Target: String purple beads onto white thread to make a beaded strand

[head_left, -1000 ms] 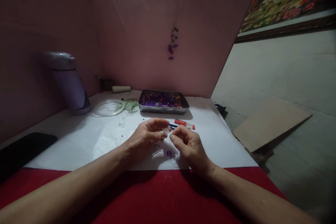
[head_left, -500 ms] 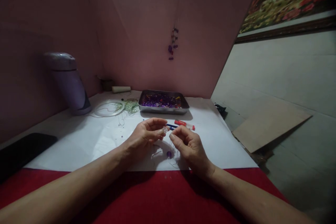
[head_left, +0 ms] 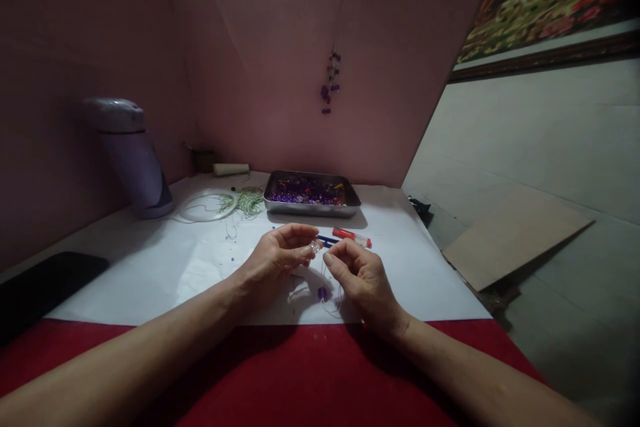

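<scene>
My left hand (head_left: 280, 255) is closed, pinching a clear bead (head_left: 315, 246) between thumb and fingertips. Close beside it, on the right, my right hand (head_left: 361, 280) pinches a thin string (head_left: 325, 269) that hangs below the fingers. A round purple bead (head_left: 322, 293) is under the hands, near the loops of this string. Whether the string passes through the clear bead cannot be made out. Just behind the fingertips lie a dark blue pen-like stick (head_left: 327, 240) and a red-and-clear tube (head_left: 352, 238).
A metal tray (head_left: 313, 211) of mostly purple beads stands at the back. Left of it are tangled green thread (head_left: 250, 201), a clear ring-shaped coil (head_left: 207, 207) and a purple flask (head_left: 135, 167). A black object (head_left: 55, 287) lies front left. A bead string (head_left: 330, 83) hangs behind.
</scene>
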{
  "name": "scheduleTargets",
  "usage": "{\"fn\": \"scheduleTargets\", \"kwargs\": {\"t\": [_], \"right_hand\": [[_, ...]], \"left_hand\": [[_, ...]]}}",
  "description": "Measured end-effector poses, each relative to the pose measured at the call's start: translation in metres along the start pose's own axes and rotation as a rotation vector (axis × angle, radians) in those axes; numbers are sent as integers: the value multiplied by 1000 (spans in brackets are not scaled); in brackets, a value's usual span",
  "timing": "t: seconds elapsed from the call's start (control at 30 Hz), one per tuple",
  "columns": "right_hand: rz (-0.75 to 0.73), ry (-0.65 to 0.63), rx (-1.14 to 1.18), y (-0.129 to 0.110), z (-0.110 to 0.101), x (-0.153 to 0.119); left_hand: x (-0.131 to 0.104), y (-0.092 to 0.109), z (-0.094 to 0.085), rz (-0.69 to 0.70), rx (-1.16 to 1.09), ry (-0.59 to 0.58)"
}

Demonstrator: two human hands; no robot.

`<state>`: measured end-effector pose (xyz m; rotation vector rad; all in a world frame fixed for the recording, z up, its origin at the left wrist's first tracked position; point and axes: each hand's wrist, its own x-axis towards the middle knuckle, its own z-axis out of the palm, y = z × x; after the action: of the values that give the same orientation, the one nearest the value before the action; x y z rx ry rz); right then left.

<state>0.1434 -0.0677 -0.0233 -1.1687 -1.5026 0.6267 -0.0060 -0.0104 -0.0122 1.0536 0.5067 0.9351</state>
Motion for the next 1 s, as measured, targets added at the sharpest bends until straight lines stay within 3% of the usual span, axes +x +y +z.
{"fn": "scheduleTargets", "kwargs": {"t": [0.4, 1.0], "right_hand": [[-9, -32, 51, 1, 1, 0], [-10, -53, 42, 4, 0, 1]], "left_hand": [[-1, 1, -2, 4, 134, -50], [-1, 1, -1, 224, 367, 16]]}}
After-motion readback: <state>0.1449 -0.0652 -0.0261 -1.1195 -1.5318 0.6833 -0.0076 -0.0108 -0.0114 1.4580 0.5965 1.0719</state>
